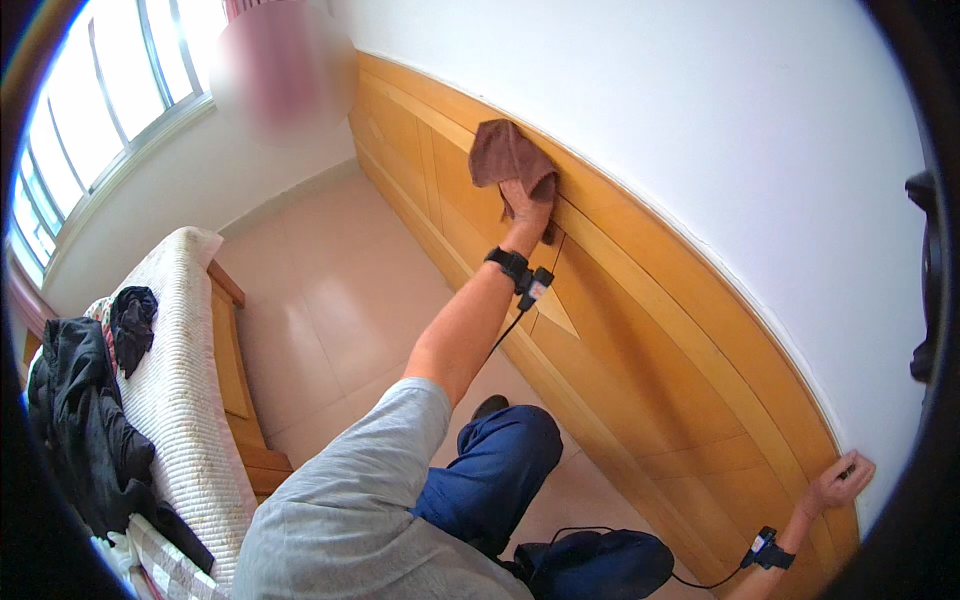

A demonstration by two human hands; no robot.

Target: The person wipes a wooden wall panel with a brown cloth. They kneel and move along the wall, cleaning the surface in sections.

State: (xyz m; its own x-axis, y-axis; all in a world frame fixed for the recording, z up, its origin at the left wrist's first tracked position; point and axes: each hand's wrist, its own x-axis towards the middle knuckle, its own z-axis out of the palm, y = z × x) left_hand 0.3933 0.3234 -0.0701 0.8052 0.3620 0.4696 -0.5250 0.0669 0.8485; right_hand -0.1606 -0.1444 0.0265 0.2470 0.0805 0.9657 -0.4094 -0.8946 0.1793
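Observation:
A brown cloth (510, 157) is bunched in my left hand (529, 206), which presses it against the upper part of a long, varnished wooden panel (645, 315) standing along the wall. Part of that hand is hidden under the cloth. At the lower right, my right hand (840, 480) is at the panel's top edge, close to the white wall, with its fingers curled; whether it grips anything cannot be made out. Each wrist wears a black strap with a small cabled device.
A bed with a white quilted cover (180, 397) stands at left, dark clothes (90, 427) lying on it. Its wooden frame (232, 360) faces the tiled floor (322, 315). Windows (105, 97) are at upper left. A black object (930, 277) shows at the right rim.

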